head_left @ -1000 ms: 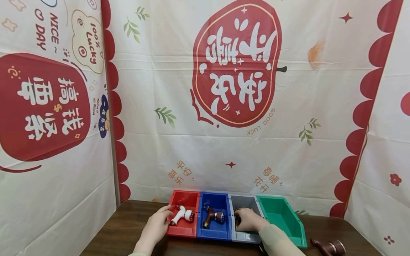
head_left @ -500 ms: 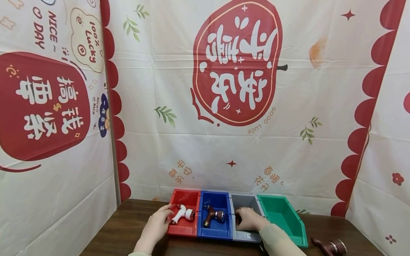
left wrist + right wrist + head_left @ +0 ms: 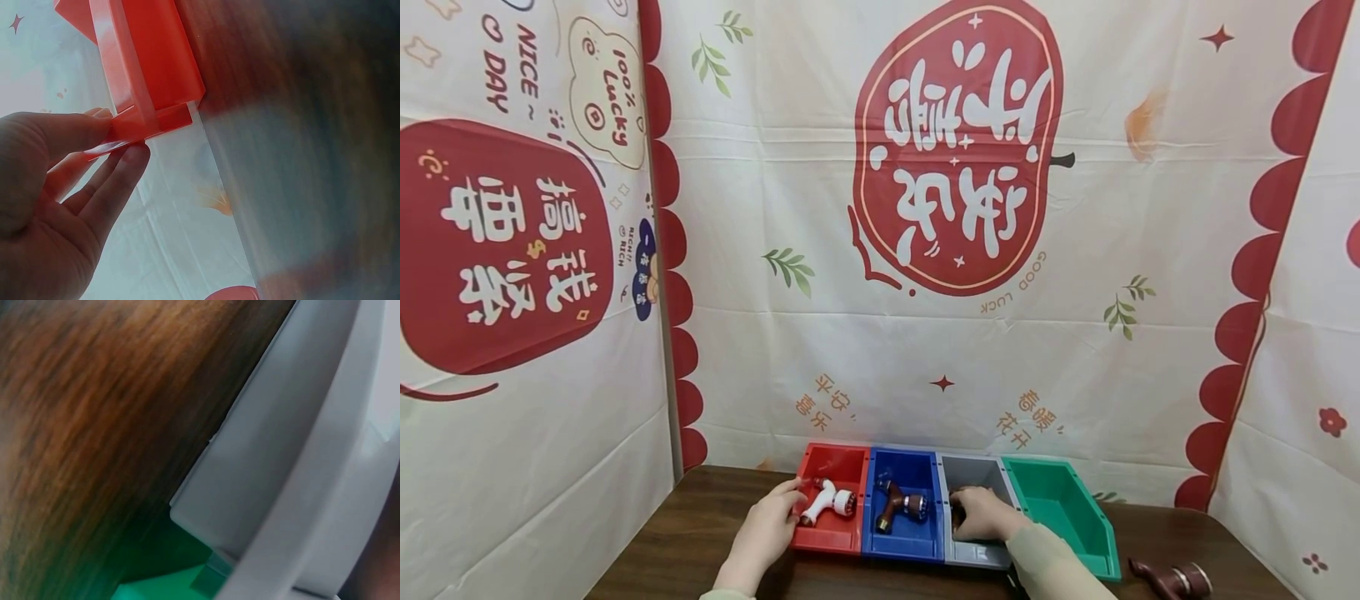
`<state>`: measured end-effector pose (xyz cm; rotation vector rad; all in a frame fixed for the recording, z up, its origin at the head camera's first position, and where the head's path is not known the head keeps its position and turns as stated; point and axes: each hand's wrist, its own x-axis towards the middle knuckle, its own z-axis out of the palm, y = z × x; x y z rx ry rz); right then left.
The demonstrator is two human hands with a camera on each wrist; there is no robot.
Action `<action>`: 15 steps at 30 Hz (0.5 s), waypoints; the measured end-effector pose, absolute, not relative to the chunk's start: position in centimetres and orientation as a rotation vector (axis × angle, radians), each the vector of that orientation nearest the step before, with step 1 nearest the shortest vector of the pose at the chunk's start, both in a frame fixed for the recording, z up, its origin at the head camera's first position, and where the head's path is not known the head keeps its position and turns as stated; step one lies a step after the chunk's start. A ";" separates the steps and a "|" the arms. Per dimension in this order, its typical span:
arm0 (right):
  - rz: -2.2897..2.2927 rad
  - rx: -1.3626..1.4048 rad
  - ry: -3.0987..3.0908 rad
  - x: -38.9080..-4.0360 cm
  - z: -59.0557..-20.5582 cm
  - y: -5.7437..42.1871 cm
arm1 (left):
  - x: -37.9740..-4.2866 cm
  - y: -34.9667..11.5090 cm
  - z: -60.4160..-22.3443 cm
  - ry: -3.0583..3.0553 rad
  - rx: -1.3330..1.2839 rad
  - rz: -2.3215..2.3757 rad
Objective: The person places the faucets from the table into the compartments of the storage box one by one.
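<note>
My left hand (image 3: 765,527) pinches the left rim of the red bin (image 3: 823,542). The left wrist view shows its thumb above and fingers below the red rim (image 3: 128,122). A white tap (image 3: 826,502) with a red-marked knob lies in this bin. Inside the blue bin (image 3: 902,547) lies a brown tap (image 3: 892,508) with a brass end. My right hand (image 3: 985,514) reaches into the grey bin (image 3: 977,554), fingers curled about a brown thing (image 3: 957,514), apparently another tap, mostly hidden by the hand. The right wrist view shows mainly the grey bin's outside (image 3: 250,469).
Right of the grey bin stands a green bin (image 3: 1086,542), joined in the same row. Another brown tap (image 3: 1176,577) lies on the wooden table (image 3: 700,517) at the right front. Printed cloth (image 3: 820,350) hangs behind and at both sides.
</note>
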<state>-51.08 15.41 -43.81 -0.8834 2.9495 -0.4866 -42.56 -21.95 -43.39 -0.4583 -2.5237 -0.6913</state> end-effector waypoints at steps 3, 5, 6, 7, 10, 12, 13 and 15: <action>-0.479 -0.865 2.946 -51.1 -43.8 15.3 | -42.6 -21.9 -43.4 -2.537 -0.451 -0.702; -0.476 -0.850 2.946 -51.1 -43.8 15.3 | -42.6 -22.0 -43.4 -2.541 -0.453 -0.697; -0.479 -0.852 2.945 -51.0 -43.7 15.2 | -42.6 -22.0 -43.5 -2.542 -0.453 -0.694; -0.477 -0.845 2.943 -51.0 -43.7 15.2 | -42.6 -22.0 -43.5 -2.543 -0.452 -0.691; -0.482 -0.844 2.938 -50.9 -43.5 15.2 | -42.6 -22.0 -43.5 -2.543 -0.452 -0.686; -0.478 -0.851 2.937 -50.8 -43.5 15.2 | -42.6 -22.0 -43.5 -2.544 -0.452 -0.687; -0.473 -0.849 2.939 -50.8 -43.5 15.2 | -42.6 -22.0 -43.4 -2.544 -0.454 -0.686; -0.467 -0.847 2.944 -50.7 -43.4 15.2 | -42.6 -21.9 -43.4 -2.544 -0.458 -0.686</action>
